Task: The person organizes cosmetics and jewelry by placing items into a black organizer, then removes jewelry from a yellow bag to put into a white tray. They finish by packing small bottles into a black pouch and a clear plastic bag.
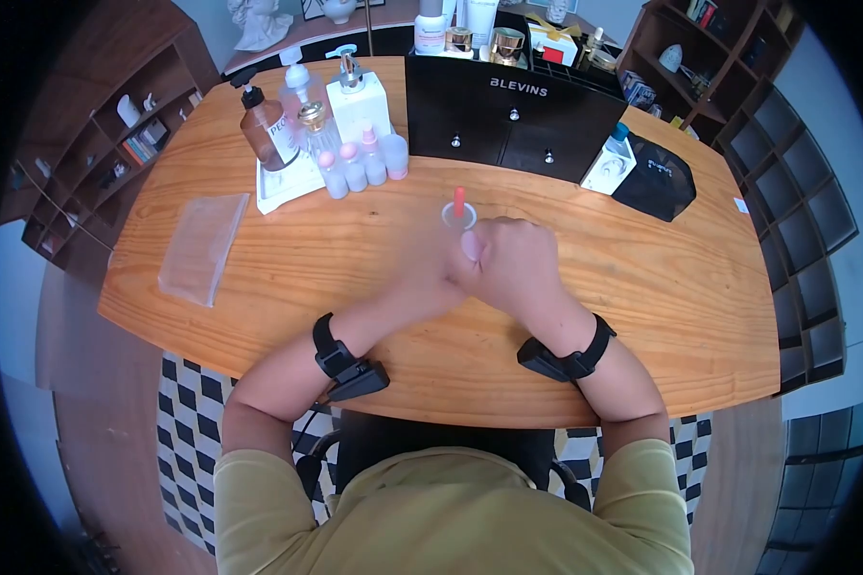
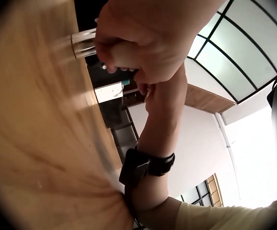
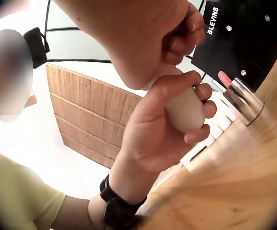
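My left hand [image 3: 150, 124], blurred in the head view, holds a white oval pad [image 3: 185, 110] with its fingers around the edge. The pad shows as a small pale oval in the head view. My right hand [image 1: 518, 259] is curled into a fist over it, and the two hands overlap at the wrist. In the right wrist view the fist shows nothing between its fingers. Just beyond the hands stands an uncapped lipstick [image 1: 458, 203], its coral bullet raised; the right wrist view shows its silver tube.
A black drawer box [image 1: 508, 115] with cosmetics on top stands at the back. To its left, a white tray [image 1: 288, 192] bears bottles. A clear pouch [image 1: 201, 249] lies at the left. A white box [image 1: 609, 163] and a black pouch [image 1: 657, 177] are at the right.
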### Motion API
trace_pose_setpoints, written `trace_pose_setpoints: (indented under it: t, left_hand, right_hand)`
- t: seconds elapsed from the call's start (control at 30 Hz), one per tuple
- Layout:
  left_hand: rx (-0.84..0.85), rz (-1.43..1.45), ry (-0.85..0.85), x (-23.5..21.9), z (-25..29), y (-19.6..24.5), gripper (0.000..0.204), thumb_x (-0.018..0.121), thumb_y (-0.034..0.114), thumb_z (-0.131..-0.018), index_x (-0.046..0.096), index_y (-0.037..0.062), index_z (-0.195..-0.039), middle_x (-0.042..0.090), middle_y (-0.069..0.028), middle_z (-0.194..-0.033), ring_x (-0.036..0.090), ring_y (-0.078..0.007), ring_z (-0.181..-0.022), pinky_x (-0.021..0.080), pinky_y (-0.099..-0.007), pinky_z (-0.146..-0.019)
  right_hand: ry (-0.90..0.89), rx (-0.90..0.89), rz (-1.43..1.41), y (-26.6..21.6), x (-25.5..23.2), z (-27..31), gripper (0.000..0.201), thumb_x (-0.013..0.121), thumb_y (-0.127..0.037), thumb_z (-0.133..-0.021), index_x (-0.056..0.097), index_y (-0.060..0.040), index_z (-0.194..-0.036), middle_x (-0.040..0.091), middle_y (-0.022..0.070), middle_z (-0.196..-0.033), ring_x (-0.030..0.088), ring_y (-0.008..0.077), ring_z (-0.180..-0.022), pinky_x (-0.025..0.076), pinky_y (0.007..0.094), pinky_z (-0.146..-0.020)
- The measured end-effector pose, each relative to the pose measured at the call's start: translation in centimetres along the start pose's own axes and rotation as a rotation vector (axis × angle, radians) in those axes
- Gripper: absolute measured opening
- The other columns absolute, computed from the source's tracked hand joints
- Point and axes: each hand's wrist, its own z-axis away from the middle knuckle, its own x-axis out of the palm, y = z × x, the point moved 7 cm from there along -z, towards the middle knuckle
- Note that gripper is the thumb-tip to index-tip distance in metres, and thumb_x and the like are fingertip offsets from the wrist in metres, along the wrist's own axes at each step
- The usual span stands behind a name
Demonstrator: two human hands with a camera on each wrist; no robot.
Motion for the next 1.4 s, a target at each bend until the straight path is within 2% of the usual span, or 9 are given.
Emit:
trace_pose_setpoints:
  t: [0.07,0.37,0.57,0.67,0.87,0.97,1.1,1.3,1.4]
  left_hand:
    - [0.116,0.026,0.081,-0.3,0.0,1.0,0.020,0.061,0.013,-0.087,0.055,0.0040,-0.104,0.058,-0.0077,-0.097,0.057,-0.0221,-0.097,0.043,-0.0342,-0.084]
    - [-0.185,0.112,-0.033,0.5,1.0,-0.5,0.021,0.064,0.018,-0.084,0.059,0.0036,-0.099,0.065,-0.0074,-0.081,0.063,-0.0170,-0.079,0.049,-0.0330,-0.069]
    - [-0.122,0.167,-0.234,2.1,2.5,-2.4,0.022,0.064,0.016,-0.088,0.058,0.0056,-0.107,0.061,-0.0009,-0.106,0.055,-0.0120,-0.100,0.045,-0.0295,-0.085]
    - [-0.382,0.236,-0.286,1.8,1.6,-1.8,0.019,0.063,0.013,-0.089,0.058,0.0066,-0.106,0.058,-0.0018,-0.111,0.052,-0.0118,-0.106,0.043,-0.0292,-0.088]
    - [0.127,0.127,-0.036,-0.2,-0.4,1.6,0.028,0.070,0.020,-0.080,0.061,0.0065,-0.103,0.065,-0.0092,-0.099,0.063,-0.0201,-0.094,0.049,-0.0335,-0.079]
    - [0.267,0.005,0.050,-0.7,-0.6,2.5,0.030,0.071,0.022,-0.080,0.061,0.0075,-0.104,0.065,-0.0093,-0.101,0.063,-0.0203,-0.095,0.048,-0.0326,-0.081]
    - [-0.229,0.185,-0.149,0.2,-0.6,0.4,0.031,0.074,0.021,-0.078,0.062,0.0063,-0.102,0.067,-0.0070,-0.097,0.064,-0.0210,-0.092,0.049,-0.0315,-0.080]
    - [0.034,0.168,0.088,-0.1,-0.4,0.4,0.022,0.072,0.022,-0.080,0.065,0.0060,-0.093,0.069,-0.0073,-0.087,0.066,-0.0188,-0.084,0.050,-0.0311,-0.073]
    - [-0.252,0.137,-0.195,0.6,-0.4,-0.9,0.024,0.068,0.018,-0.082,0.061,0.0058,-0.101,0.064,-0.0084,-0.098,0.061,-0.0197,-0.095,0.047,-0.0322,-0.082]
  right_hand:
    - [-0.001,-0.013,-0.027,-0.5,-0.1,0.1,0.037,0.068,-0.036,-0.071,0.059,-0.0058,-0.053,0.056,0.0144,-0.052,0.058,0.0337,-0.049,0.046,0.0376,-0.047]
    - [-0.085,-0.008,-0.208,0.3,1.3,0.1,0.034,0.070,-0.031,-0.069,0.056,-0.0057,-0.051,0.052,0.0140,-0.049,0.054,0.0346,-0.047,0.044,0.0358,-0.045]
    - [-0.082,-0.290,-0.326,-0.4,1.2,0.4,0.029,0.070,-0.028,-0.069,0.054,-0.0071,-0.056,0.056,0.0117,-0.057,0.055,0.0324,-0.054,0.044,0.0354,-0.049]
    - [-0.158,-0.255,-0.169,-0.6,0.0,-0.4,0.024,0.072,-0.028,-0.069,0.060,-0.0081,-0.065,0.056,0.0107,-0.058,0.058,0.0321,-0.058,0.046,0.0362,-0.053]
    - [-0.247,-0.448,-0.374,-0.7,-0.4,-0.1,0.028,0.072,-0.028,-0.072,0.060,-0.0065,-0.085,0.062,0.0121,-0.074,0.060,0.0328,-0.069,0.047,0.0378,-0.061]
    - [-0.283,-0.308,-0.406,-0.1,-0.5,-0.2,0.026,0.071,-0.021,-0.074,0.058,-0.0047,-0.089,0.063,0.0132,-0.086,0.061,0.0329,-0.079,0.048,0.0378,-0.067]
    - [-0.569,-0.016,-0.110,0.2,0.2,-0.6,0.035,0.069,-0.019,-0.076,0.059,-0.0047,-0.106,0.062,0.0153,-0.101,0.061,0.0333,-0.091,0.050,0.0368,-0.074]
    - [-0.291,-0.281,-0.294,0.0,-0.6,0.1,0.036,0.068,-0.023,-0.077,0.058,-0.0041,-0.107,0.064,0.0171,-0.097,0.062,0.0348,-0.086,0.050,0.0401,-0.073]
    - [-0.449,-0.084,-0.125,-0.2,0.2,-0.3,0.042,0.068,-0.022,-0.078,0.056,-0.0038,-0.113,0.062,0.0184,-0.104,0.061,0.0354,-0.092,0.049,0.0404,-0.078]
